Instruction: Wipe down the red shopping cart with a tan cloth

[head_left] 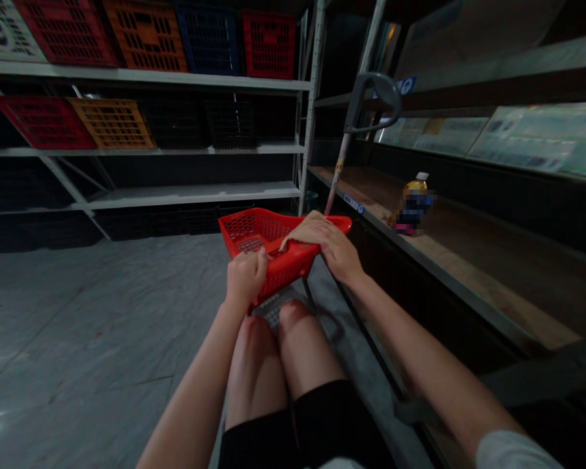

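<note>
A red plastic shopping basket (239, 228) with perforated walls is in front of my knees, with dark legs beneath it like a cart frame. My left hand (245, 277) is closed around the near left part of its rim, thumb on top. On the right part of the rim, my right hand (340, 251) presses down with a tan cloth (300, 233) under its fingers. The fingertips of that hand are partly hidden by the cloth. Inside the basket, the visible floor shows only its lattice.
A bottle with yellow liquid (415, 189) stands on the wooden shelf (449, 260) at right. A grey looped handle on a pole (354, 107) rises beyond the basket. Coloured crates (149, 36) line the white rack (200, 192) at the back. Grey floor (102, 345) extends at left.
</note>
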### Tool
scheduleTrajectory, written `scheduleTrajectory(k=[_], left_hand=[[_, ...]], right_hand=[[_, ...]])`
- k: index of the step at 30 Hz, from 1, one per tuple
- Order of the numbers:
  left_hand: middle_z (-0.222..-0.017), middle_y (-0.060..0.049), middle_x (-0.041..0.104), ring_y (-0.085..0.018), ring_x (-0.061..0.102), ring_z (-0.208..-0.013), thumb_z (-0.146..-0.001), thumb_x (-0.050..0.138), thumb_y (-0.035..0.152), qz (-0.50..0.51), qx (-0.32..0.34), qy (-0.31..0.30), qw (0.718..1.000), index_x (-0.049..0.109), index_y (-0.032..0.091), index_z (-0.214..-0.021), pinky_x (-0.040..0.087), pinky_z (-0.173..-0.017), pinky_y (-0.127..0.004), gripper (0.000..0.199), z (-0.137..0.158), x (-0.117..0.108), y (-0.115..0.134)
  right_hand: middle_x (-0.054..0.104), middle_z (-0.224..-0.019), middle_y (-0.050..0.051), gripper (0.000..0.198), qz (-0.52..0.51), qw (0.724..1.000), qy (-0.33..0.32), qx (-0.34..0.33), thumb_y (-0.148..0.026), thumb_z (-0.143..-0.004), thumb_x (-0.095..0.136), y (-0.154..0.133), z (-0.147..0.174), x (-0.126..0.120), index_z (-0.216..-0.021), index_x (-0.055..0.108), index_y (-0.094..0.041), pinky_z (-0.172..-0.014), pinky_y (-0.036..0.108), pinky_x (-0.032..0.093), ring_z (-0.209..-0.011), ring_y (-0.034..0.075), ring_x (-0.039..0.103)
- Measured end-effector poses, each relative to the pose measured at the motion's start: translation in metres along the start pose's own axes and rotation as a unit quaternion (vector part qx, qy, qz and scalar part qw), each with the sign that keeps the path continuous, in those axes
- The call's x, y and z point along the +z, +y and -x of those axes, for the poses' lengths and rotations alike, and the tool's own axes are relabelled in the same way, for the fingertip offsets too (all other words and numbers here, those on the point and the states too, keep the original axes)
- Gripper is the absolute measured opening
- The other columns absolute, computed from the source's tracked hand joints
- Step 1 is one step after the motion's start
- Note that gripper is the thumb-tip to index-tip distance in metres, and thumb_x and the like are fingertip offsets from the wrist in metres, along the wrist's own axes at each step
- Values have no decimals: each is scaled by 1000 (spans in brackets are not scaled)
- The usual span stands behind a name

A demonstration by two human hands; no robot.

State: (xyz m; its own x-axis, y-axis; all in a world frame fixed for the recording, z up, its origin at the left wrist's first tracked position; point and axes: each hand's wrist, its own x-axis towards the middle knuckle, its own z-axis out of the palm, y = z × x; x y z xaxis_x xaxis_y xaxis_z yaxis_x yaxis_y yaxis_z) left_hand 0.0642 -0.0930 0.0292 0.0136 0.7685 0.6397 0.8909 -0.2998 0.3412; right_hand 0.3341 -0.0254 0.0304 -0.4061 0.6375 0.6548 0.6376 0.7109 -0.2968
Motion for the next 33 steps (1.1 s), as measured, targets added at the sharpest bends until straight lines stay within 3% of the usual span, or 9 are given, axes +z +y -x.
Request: scheduleTrajectory(k=[4, 8, 12, 17, 20, 22, 25, 30, 33], left_hand=[[-76, -9, 80, -22, 72, -70, -110, 29, 39, 42, 29, 68, 996, 81, 20, -77, 49, -72, -34, 64, 0, 4, -6], [-69, -8, 77, -20, 70, -64, -110, 32, 38, 37, 21, 124, 991, 78, 20, -71, 47, -67, -33, 63, 1, 13, -2], [-66, -8, 74, -19, 67, -62, -109, 34, 34, 23, 5, 177, 984, 74, 20, -67, 46, -66, -32, 60, 3, 23, 3], [-67, -8, 72, -19, 65, -65, -109, 34, 30, 20, -13, 209, 978, 70, 20, -67, 45, -69, -33, 56, 4, 32, 15], [-70, -8, 72, -20, 63, -65, -110, 31, 32, 19, -14, 208, 978, 69, 20, -72, 45, -70, -34, 55, 3, 38, 30], [-73, -8, 71, -21, 62, -67, -112, 27, 33, 20, -15, 198, 980, 68, 21, -78, 45, -70, -34, 55, 4, 41, 40], [-77, -7, 71, -20, 63, -71, -113, 22, 35, 30, -11, 175, 984, 66, 21, -83, 46, -73, -33, 54, 8, 42, 55], [-84, -5, 74, -19, 68, -80, -114, 23, 35, 109, 1, 129, 986, 65, 23, -89, 50, -79, -32, 51, 14, 37, 78], [-86, -3, 74, -18, 70, -81, -113, 25, 35, 184, -52, 106, 976, 65, 24, -90, 52, -79, -31, 48, 12, 31, 90]], right_hand=[[65, -152, 6, 72, -21, 997, 2, 76, -64, -107, 18, 87, -23, -23, -138, 71, -27, -134, 56, 29, -152, 27, 48], [68, -146, 10, 82, -63, 983, 59, 165, -73, -103, 16, 121, -40, -7, -125, 77, -22, -133, 54, 31, -154, 28, 46], [66, -150, 8, 76, -50, 982, 115, 142, -67, -106, 16, 96, -23, 12, -134, 73, -24, -134, 56, 25, -159, 27, 37], [48, -167, 6, 61, -11, 991, 117, 58, -51, -111, 23, 3, 22, 32, -163, 44, -27, -133, 61, 25, -164, 26, 28], [53, -163, 7, 58, -9, 996, 90, -28, -44, -112, 26, -53, 30, 44, -164, 43, -25, -132, 54, 31, -162, 24, 34], [58, -160, 7, 56, -5, 996, 58, -73, -41, -112, 26, -68, 27, 44, -161, 48, -23, -133, 50, 31, -157, 23, 42], [62, -155, 5, 55, 16, 996, 35, -82, -43, -112, 26, -42, 19, 27, -154, 56, -24, -133, 49, 31, -152, 22, 49], [60, -157, 5, 60, 49, 996, 64, 36, -51, -112, 20, 47, 9, -14, -153, 57, -28, -132, 60, 30, -157, 28, 42], [49, -167, 5, 61, 23, 998, 61, 14, -53, -112, 20, 49, 24, -20, -162, 45, -30, -131, 57, 34, -162, 26, 33]])
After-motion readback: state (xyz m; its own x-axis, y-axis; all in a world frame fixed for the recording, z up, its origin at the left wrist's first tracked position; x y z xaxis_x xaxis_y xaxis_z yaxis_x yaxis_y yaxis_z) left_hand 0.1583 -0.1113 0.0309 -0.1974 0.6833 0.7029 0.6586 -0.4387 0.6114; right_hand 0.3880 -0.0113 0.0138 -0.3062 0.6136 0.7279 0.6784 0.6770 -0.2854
